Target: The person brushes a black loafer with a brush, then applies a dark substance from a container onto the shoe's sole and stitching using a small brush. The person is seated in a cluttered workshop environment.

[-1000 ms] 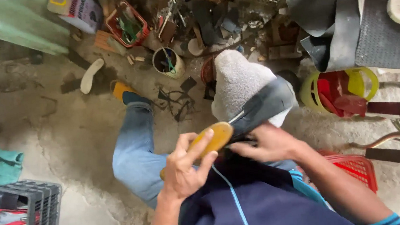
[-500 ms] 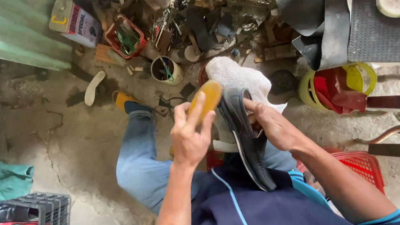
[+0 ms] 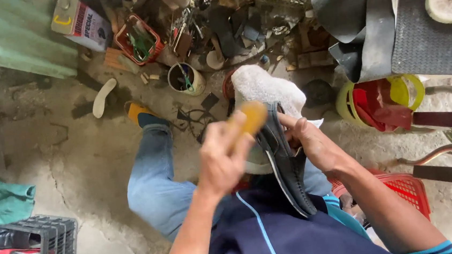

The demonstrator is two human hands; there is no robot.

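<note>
Left hand (image 3: pixel 219 160) gripping brush (image 3: pixel 247 121) — right hand (image 3: pixel 313 144) clasping shoe (image 3: pixel 288 162)

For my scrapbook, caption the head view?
Left hand rubs a brush on a black shoe held by right hand.

Your left hand (image 3: pixel 219 160) is raised at the centre of view, back of the hand toward you, fingers curled shut in a grip, knuckles pointing toward one o'clock. Its bare forearm runs down toward seven o'clock and leaves the view at the bottom edge. Your right hand (image 3: pixel 309 144) sits just at three o'clock of the left, fingers extended toward ten o'clock and pinching. Its forearm slopes away toward five o'clock, ending in a sleeve cuff.
</note>
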